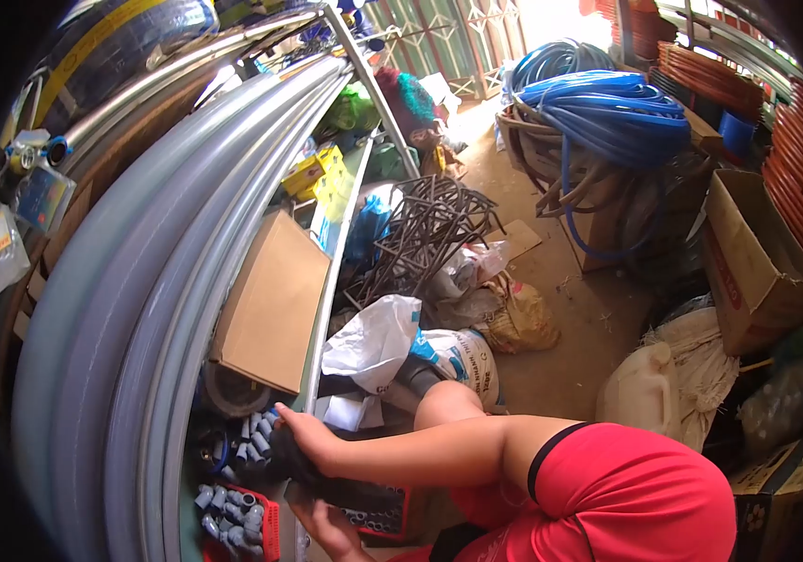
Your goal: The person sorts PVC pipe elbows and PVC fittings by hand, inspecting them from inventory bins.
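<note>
My right hand (306,436) reaches in from the right, its fingers closed around the edge of a dark, black object (294,461) whose kind I cannot make out. Just below it, my left hand (324,526) has its fingers bent against the underside of the same object. Grey plastic pipe fittings (253,438) lie loose beside my right hand. A red basket (272,526) to the left of my left hand holds grey elbow fittings (228,513). Another red basket (403,517) with small round-ended fittings shows partly behind the dark object.
Long grey pipes (130,328) run along the left. A cardboard box (275,300) leans beside them. Beyond my arm are a white bucket (471,361), bent metal rods (429,234) and plastic bags. Blue hose coils (607,112), an open carton (757,272) and a jerrycan (640,389) stand right.
</note>
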A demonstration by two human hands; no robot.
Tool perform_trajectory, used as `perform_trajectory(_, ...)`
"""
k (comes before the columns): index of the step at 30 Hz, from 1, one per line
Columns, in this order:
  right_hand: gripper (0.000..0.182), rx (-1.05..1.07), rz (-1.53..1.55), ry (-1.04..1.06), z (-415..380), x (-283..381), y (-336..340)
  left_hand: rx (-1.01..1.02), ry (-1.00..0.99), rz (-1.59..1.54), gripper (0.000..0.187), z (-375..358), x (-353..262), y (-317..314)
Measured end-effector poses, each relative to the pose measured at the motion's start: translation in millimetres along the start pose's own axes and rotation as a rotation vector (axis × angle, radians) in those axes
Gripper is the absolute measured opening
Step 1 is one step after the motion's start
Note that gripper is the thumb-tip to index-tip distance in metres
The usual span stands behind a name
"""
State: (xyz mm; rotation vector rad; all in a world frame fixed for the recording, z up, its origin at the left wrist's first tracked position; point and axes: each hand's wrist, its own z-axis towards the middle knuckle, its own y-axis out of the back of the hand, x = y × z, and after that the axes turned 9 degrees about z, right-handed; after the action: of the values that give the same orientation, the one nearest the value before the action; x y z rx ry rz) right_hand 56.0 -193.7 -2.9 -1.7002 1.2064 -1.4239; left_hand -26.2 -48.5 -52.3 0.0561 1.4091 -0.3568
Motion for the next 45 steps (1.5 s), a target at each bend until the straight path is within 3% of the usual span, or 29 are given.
perform_trajectory(1,0.046,0.129,-0.214,0.26,7,-5,3,-0.023,0.086,-0.125,0.067,-2,-9,-4)
perform_trajectory(2,0.044,0.447,-0.465,0.418,15,-11,6,-0.059,0.285,0.036,0.077,-13,-23,-5)
perform_trajectory(3,0.048,0.619,-0.685,0.442,-31,13,-7,-0.102,0.289,-0.055,0.072,-15,-8,8)
perform_trajectory(4,0.05,0.786,-0.923,0.66,-34,4,-2,-0.146,0.293,-0.143,0.069,-16,6,22)
perform_trajectory(5,0.056,0.887,-1.111,0.765,-32,-17,8,-0.306,0.34,-0.225,0.071,-14,3,22)
perform_trajectory(6,0.049,1.004,-1.183,0.787,-39,-23,7,-0.469,0.388,-0.306,0.073,-13,0,22)
perform_trajectory(8,0.038,0.913,-1.23,0.755,-45,-28,5,-0.436,0.415,-0.329,0.071,-17,7,37)
perform_trajectory(11,0.039,0.776,-1.291,0.746,-48,-16,-4,-0.217,0.352,-0.276,0.065,-24,6,31)
perform_trajectory(14,0.061,0.559,-1.039,0.633,-42,-18,-6,-0.188,0.385,-0.181,0.06,-22,10,28)
perform_trajectory(15,0.065,0.464,-0.96,0.535,-36,-20,-5,-0.09,0.254,-0.092,0.057,-21,6,24)
perform_trajectory(18,0.078,0.208,-0.66,0.229,-14,-27,2,-0.124,0.129,0.074,0.05,-17,-22,-11)
perform_trajectory(19,0.077,0.163,-0.539,0.162,-12,-20,0,-0.209,0.37,0.084,0.047,-9,27,47)
perform_trajectory(20,0.077,0.117,-0.418,0.094,-11,-12,-3,-0.225,0.346,-0.038,0.047,-9,19,39)
perform_trajectory(22,0.068,0.377,-0.54,0.267,-5,-6,-3,-0.256,0.301,-0.276,0.047,-12,-7,15)
perform_trajectory(23,0.065,0.569,-0.668,0.314,-3,-2,1,0.4,0.148,-0.754,0.053,-4,23,62)
perform_trajectory(25,0.063,0.96,-1.089,0.378,-11,2,0,-0.009,0.204,-0.567,0.056,-14,9,44)
perform_trajectory(26,0.068,0.988,-1.386,0.367,-29,-5,5,-0.208,0.242,-0.456,0.058,-19,-2,33)
perform_trajectory(28,0.068,1.038,-1.297,0.326,-51,-3,7,-0.357,0.279,-0.388,0.059,-21,-13,24)
perform_trajectory(31,0.059,1.062,-1.368,0.578,-43,-5,-1,-0.426,0.287,-0.394,0.061,-18,-26,10)
perform_trajectory(35,0.052,0.753,-1.135,0.769,-41,-24,-1,-0.428,0.252,-0.362,0.062,-17,-33,-2)
perform_trajectory(38,0.054,0.623,-0.913,0.585,-38,-29,1,-0.401,0.199,-0.239,0.063,-16,-24,4)
perform_trajectory(42,0.064,0.449,-0.667,0.514,-28,-36,5,-0.385,0.23,-0.156,0.064,-19,-43,-23)
perform_trajectory(43,0.069,0.344,-0.598,0.448,-23,-38,5,-0.393,0.297,-0.167,0.066,-19,-46,-27)
perform_trajectory(45,0.07,0.198,-0.473,0.37,-12,-39,7,-0.326,0.241,-0.1,0.067,-21,-44,-36)
